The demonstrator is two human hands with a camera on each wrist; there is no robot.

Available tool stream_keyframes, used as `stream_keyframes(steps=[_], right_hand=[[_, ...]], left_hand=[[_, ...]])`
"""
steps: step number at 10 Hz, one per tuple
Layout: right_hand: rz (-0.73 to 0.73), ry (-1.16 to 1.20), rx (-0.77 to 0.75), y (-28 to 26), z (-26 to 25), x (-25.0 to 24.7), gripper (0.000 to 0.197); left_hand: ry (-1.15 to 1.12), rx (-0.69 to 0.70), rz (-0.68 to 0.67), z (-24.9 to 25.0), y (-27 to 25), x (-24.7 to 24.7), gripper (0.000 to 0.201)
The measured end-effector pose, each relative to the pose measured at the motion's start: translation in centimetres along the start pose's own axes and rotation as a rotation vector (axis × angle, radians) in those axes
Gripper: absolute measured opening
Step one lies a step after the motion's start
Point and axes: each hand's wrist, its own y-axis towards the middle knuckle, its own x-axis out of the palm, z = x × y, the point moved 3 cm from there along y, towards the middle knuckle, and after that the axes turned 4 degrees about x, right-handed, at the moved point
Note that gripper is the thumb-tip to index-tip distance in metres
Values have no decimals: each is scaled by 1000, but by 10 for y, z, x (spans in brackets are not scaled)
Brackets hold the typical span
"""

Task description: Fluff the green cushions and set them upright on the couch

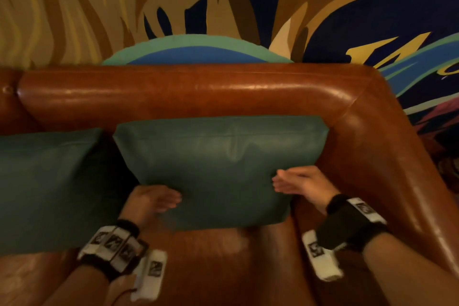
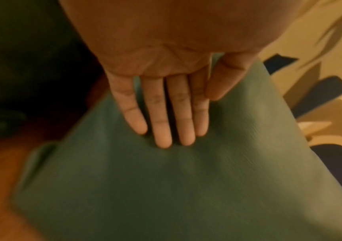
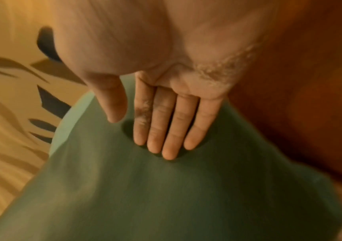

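Against couch (image 1: 173,92) back, green cushion (image 1: 218,156) leans, long axis sideways, flat hands pressing.

Both wrist views are pretty smeared, so the green cushion (image 2: 165,187) is just a soft blur with its lower part cut off, the second green cushion (image 1: 44,181) runs off the head view's left edge, and the couch (image 1: 372,156) gets cropped too.
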Motion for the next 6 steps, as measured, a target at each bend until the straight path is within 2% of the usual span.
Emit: stream_keyframes(steps=[1,2,3,4,5,6], right_hand=[[-65,-226,-151,-25,4,0,7],[-431,-654,-54,-26,31,85,20],[-604,-1055,85,7,65,135,27],[-617,-1217,157,42,80,112,49],[-560,-1318,305,63,125,60,52],[-338,-1442,306,74,163,1,45]], left_hand=[[378,83,51,-19,-26,-18,24],[967,275,-458,-24,-44,68,33],[1126,186,-556,-48,-19,124,39],[1171,68,-552,-78,28,103,38],[1207,-58,-551,-109,45,57,38],[1278,-125,-404,-145,46,-1,50]])
